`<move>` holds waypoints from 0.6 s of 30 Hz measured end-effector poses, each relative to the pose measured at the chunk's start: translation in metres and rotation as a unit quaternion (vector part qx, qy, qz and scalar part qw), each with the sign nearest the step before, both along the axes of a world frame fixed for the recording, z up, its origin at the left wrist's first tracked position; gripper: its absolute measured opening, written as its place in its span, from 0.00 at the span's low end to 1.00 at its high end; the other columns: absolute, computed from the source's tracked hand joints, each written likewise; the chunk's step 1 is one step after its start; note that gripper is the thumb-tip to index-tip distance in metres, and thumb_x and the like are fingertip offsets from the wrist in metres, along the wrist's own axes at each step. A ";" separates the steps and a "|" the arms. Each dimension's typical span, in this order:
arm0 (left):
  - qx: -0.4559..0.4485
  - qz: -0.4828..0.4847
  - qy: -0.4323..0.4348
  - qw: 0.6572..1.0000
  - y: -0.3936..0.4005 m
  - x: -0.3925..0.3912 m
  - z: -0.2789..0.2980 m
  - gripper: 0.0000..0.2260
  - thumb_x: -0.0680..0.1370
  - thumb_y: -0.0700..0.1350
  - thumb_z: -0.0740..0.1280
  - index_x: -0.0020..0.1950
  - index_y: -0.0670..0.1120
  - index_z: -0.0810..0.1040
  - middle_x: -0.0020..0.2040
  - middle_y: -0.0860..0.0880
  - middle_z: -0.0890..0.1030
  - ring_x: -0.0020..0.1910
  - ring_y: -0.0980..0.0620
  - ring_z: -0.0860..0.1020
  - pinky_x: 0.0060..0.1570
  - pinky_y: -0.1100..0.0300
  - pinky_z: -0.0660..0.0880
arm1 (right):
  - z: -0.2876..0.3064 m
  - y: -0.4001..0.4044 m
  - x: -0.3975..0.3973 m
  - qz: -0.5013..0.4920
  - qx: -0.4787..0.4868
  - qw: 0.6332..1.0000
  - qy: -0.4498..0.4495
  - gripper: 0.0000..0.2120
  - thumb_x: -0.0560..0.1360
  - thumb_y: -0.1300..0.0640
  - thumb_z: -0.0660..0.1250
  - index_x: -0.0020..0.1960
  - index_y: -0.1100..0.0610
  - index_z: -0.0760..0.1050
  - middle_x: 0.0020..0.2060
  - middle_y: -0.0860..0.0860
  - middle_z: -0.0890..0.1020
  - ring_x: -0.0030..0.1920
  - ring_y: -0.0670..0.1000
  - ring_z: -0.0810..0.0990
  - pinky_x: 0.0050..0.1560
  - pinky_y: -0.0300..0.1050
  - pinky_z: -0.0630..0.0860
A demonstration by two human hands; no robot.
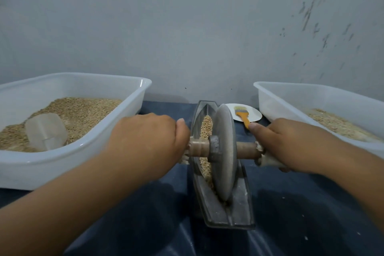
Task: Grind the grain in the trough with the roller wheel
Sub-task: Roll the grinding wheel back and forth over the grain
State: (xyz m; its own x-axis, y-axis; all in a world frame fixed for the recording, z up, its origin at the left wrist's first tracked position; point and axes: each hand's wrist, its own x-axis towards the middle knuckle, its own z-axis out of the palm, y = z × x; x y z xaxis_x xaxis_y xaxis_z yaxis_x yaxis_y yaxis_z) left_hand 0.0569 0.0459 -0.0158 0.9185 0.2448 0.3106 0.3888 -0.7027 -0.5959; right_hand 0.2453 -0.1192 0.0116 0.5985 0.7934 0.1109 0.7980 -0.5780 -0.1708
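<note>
A grey boat-shaped metal trough [239, 210] lies lengthwise in the middle of the dark blue table cover. Tan grain [206, 129] fills its groove on the left side of the wheel. The grey roller wheel [224, 151] stands upright in the groove, around the trough's middle, on a wooden axle [247, 150] that crosses it. My left hand [149, 141] grips the axle's left end. My right hand [291, 143] grips the right end, with the thumb stretched toward the wheel. The handle ends are hidden inside my fists.
A white plastic tub [87, 151] on the left holds grain and a clear scoop [45, 131]. A second white tub [291, 97] with grain stands on the right. Behind the trough, a yellow-handled brush [243, 115] lies on a white plate [254, 113]. The grey wall is close behind.
</note>
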 end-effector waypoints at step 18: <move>0.011 0.064 -0.114 0.991 0.076 0.093 -0.004 0.16 0.77 0.45 0.60 0.64 0.43 0.67 0.48 0.44 0.77 0.39 0.45 0.73 0.31 0.55 0.65 | -0.030 0.095 0.081 -0.029 0.153 0.972 -0.175 0.28 0.80 0.42 0.42 0.31 0.50 0.71 0.29 0.50 0.74 0.30 0.51 0.71 0.35 0.46 0.64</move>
State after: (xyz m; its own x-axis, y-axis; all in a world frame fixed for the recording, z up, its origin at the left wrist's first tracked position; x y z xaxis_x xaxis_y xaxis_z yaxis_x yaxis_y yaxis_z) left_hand 0.1499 0.1222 -0.0195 0.7852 0.3463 0.5134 0.6008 -0.6269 -0.4960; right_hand 0.3266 -0.0242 -0.0188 0.5244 0.6574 0.5412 0.8058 -0.5885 -0.0658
